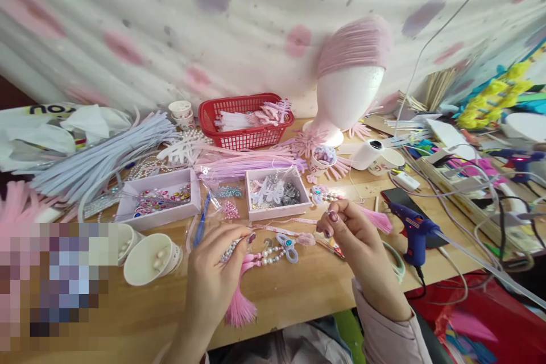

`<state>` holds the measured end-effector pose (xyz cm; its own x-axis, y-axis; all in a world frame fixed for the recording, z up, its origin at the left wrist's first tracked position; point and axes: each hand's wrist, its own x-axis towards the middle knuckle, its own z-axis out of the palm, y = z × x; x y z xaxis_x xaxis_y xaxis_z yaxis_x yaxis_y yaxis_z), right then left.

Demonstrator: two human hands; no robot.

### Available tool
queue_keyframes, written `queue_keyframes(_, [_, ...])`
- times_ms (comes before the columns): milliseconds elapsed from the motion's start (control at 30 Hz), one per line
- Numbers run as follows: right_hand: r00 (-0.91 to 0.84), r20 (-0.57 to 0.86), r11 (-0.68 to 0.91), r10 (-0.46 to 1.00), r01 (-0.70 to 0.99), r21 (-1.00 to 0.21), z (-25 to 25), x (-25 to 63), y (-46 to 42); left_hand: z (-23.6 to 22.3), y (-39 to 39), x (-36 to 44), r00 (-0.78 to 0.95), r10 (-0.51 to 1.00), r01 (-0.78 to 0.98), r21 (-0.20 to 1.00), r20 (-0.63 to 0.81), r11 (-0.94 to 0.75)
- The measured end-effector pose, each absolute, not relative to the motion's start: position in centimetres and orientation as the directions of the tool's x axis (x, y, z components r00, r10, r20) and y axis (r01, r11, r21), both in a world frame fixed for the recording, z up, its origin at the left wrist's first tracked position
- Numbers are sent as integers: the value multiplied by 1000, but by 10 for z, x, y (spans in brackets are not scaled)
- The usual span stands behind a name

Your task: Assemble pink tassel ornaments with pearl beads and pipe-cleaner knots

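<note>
Left hand [213,276] and right hand [362,253] busy over the beads

Left hand just beside a pink tassel [241,306], with thumb and finger bent close together. Right hand across from it, with fingertips bunched up and raised over the wooden table [298,293]. Cannot tell, for both, if pinching something tiny.

Most likely a good way along: pink tassel, bead string [273,252] and pale blue bow [289,243] lying on the table in one row, seemingly joined. Loose and perhaps left over: shiny gems [147,205] in the left white box [162,220] and white flowers [273,190] in the right white box [277,213].

Tassel down low between the hands, with fringe pointing to the near edge and long way running far to near. Then a bend at the top, with beads going sideways, right to the bow.
</note>
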<state>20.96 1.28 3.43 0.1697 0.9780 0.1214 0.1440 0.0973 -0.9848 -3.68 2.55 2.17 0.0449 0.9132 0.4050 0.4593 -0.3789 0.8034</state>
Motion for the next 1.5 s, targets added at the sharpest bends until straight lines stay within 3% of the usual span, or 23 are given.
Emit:
queue_keyframes(100, [9,49,49,999,-44,-998,39,188,12,32,23,-27,10,972,325,919,235,-225])
queue_keyframes(233, [-220,-19,-38,975,-83,-996,38,164,12,33,21,-17,85,993,-76,993,-81,88])
queue_keyframes(300, [-279,-13,-30,960,-57,-998,35,158,12,29,21,-16,101,987,-213,966,-124,144])
queue_keyframes(433, [-282,9,1,959,-29,-1000,29,150,7,27,20,-18,61,989,-290,946,-134,146])
queue_keyframes(633, [-282,-39,-52,959,-40,-998,26,138,1,34,12,-20,-9,1000,-209,978,-3,1])
queue_keyframes(767, [-242,17,7,970,-42,-999,27,132,1,28,8,-24,-58,984,53,985,170,-167])
queue_keyframes(867, [-216,43,41,976,-12,-999,25,133,1,27,6,-28,-24,953,267,921,301,-284])
queue_keyframes(967, [-228,54,72,972,74,-995,23,137,-1,29,5,-29,18,936,356,873,351,-334])
queue_keyframes(1100, [-208,27,53,978,120,-991,23,139,-4,31,5,-31,58,956,316,903,289,-292])
queue_keyframes(1300, [-178,-50,-37,983,78,-996,27,135,-3,27,6,-38,164,986,82,996,18,-32])
queue_keyframes(1500, [-187,-45,-30,981,86,-996,25,139,-3,27,4,-45,242,970,221,974,0,-55])
